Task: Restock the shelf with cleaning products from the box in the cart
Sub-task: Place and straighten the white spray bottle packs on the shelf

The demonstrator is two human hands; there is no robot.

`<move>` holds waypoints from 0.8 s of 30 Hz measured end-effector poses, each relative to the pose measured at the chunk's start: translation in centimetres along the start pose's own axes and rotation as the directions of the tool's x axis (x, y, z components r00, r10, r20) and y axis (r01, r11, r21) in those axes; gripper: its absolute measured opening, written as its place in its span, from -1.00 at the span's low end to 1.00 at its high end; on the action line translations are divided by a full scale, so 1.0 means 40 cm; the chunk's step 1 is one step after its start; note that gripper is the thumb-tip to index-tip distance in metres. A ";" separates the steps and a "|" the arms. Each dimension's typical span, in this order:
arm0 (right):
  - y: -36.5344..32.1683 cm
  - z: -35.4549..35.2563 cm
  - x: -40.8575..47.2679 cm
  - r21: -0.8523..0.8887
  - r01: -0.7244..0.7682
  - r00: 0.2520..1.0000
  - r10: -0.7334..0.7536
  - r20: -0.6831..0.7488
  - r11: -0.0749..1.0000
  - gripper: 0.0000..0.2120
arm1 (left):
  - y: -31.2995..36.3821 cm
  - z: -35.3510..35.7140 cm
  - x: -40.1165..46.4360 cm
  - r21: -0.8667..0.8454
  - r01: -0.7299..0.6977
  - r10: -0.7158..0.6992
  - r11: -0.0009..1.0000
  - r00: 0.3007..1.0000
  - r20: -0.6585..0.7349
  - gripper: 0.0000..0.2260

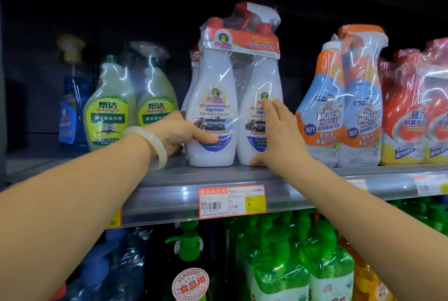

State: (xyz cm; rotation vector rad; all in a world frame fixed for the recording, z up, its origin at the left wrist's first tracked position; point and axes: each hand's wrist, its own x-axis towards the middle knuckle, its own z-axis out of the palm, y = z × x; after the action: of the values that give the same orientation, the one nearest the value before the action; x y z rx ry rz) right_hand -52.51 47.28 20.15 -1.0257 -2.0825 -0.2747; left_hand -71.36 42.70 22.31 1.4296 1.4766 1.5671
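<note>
Placement of a shrink-wrapped twin pack of white degreaser bottles (pixel 232 106) on the shelf (pixel 315 179). The pack stands upright near the front lip, its printed labels facing outward, presumably so that shoppers can read them above the price tag (pixel 232 201) clipped to the shelf edge just below both hands. The left hand (pixel 180 134), which serves as one grip, is curled round the lower left flank of the pack, thumb across the front label and fingers hidden behind; this hold appears meant to steady the base and steer it into line. The right hand (pixel 278 133), the second grip, lies with fingers spread and nearly straight against the front of the right bottle, its thumb at the bottom corner, pressing rather than pinching, probably to push the pack back or square it. A pale bangle (pixel 148 145) circles the left wrist. Just outboard of the left grip stand green Bebright spray bottles (pixel 131 104); just outboard of the right grip, wrapped Mr Muscle packs (pixel 344 106), close to the white pack but seemingly not touching it. Green pump bottles (pixel 291 259) fill the shelf below the grips. The box and cart are not in view.
</note>
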 end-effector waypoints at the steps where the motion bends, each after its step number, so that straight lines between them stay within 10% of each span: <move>1: 0.002 0.001 0.003 -0.004 0.005 1.000 -0.005 0.001 1.000 0.14 | -0.001 -0.001 0.003 0.001 0.001 -0.001 1.000 1.000 0.001 -0.63; 11: 0.012 0.005 0.012 -0.007 0.019 1.000 -0.019 0.021 1.000 0.10 | -0.013 0.000 0.001 0.010 -0.008 0.007 1.000 1.000 0.024 -0.50; 24: 0.027 0.027 0.025 0.094 -0.064 0.997 0.059 0.059 0.994 0.18 | -0.026 0.008 -0.033 0.431 -0.126 0.160 0.893 0.986 -0.043 0.03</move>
State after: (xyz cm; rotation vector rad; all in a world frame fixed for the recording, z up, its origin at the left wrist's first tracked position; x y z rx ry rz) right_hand -52.67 49.06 20.01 -1.0485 -2.0887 -0.1150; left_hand -70.96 41.89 20.85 1.7723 1.8865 1.4515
